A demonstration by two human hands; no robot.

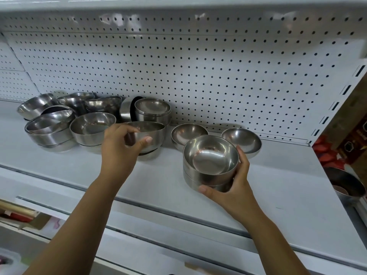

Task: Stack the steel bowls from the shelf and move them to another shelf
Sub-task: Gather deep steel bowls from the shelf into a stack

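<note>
Head view: The fingers (123, 128) of the left hand (119, 149) are curled over the near rim of a steel bowl (148, 132), with the thumb pressed on its outer wall, so the hand grasps that bowl. The bowl stands upright near the middle of the shelf (79, 167), on top of another bowl of which only the dark lower edge shows.

The right hand (236, 183) clasps a stack of steel bowls (210, 161), thumb along the bottom of the near side and fingers wrapped round the far right side. The stack is upright, mouths up, over the right half of the shelf, closer to its front edge than the other bowls. I cannot tell whether it rests on the shelf or is held just above it.

Behind the stack, two single bowls (188, 132) (243, 139) sit tilted near the back edge. Towards the left end of the shelf a cluster of bowls (92, 126) is crowded against the back, some nested in short stacks (49, 130) (153, 109) and some tipped on their sides. A white pegboard panel (198, 66) closes the back of the shelf. Past the shelf's right end a larger steel vessel (345, 183) shows in part.
</note>
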